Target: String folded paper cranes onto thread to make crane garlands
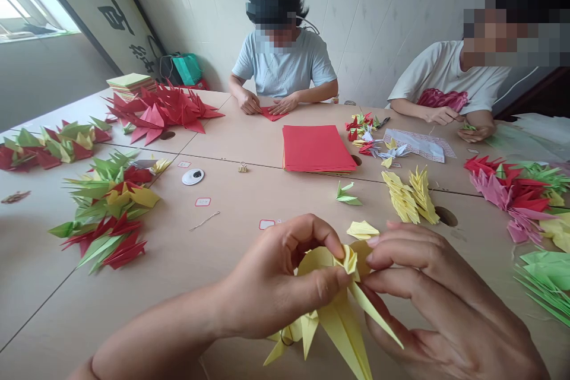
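Above the near side of the table (53, 332), a yellow folded-paper piece (342, 332) sits between both hands, long points hanging down. Left hand (285, 279) pinches its small folded top between thumb and forefinger. Right hand (440, 303) bends around the other side, fingertips at the paper; whether they grip or merely brace it, cannot tell, contact partly screened by the fingers. Loose yellow piece (362, 230) lies just beyond, on the table. Judgement: best keep the left pinch snug yet light, creases crisp; ease folds from the root, since the slender tips would likely bend.
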`<action>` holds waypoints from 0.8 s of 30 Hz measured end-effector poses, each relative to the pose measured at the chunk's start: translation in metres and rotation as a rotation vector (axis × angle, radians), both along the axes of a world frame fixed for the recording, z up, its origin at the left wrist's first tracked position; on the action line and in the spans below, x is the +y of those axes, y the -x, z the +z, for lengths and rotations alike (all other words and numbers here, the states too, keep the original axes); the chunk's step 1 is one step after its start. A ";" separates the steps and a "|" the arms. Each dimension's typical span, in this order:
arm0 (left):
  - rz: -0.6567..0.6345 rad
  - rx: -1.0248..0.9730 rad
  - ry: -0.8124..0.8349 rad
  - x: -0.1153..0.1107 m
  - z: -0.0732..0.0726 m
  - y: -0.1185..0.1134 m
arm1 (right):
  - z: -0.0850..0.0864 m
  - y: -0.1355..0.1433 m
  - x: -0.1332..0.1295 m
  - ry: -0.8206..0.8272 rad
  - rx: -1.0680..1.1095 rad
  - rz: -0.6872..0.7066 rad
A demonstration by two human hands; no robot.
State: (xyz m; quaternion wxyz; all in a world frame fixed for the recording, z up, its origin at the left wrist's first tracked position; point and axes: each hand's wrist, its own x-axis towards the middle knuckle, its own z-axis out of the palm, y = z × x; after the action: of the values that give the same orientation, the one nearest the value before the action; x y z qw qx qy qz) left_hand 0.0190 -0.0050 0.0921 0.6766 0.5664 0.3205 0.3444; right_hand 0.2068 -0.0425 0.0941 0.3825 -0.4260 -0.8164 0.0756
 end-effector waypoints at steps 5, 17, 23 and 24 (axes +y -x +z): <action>-0.160 -0.035 0.075 0.003 0.003 0.005 | 0.002 -0.011 0.004 0.067 0.093 0.052; -0.291 -0.074 0.187 0.010 0.003 0.006 | 0.001 -0.027 0.020 0.077 -0.054 0.348; -0.345 -0.158 0.330 0.010 -0.004 0.004 | -0.002 -0.028 0.021 0.144 0.031 0.469; -0.340 -0.173 0.339 0.010 -0.005 0.003 | -0.002 -0.027 0.022 0.164 0.052 0.480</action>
State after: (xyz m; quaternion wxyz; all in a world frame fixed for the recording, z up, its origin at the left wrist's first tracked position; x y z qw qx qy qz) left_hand 0.0156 0.0049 0.0876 0.8351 0.4588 0.2149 0.2143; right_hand 0.2340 -0.0205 0.0917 0.3386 -0.2473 -0.8752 0.2412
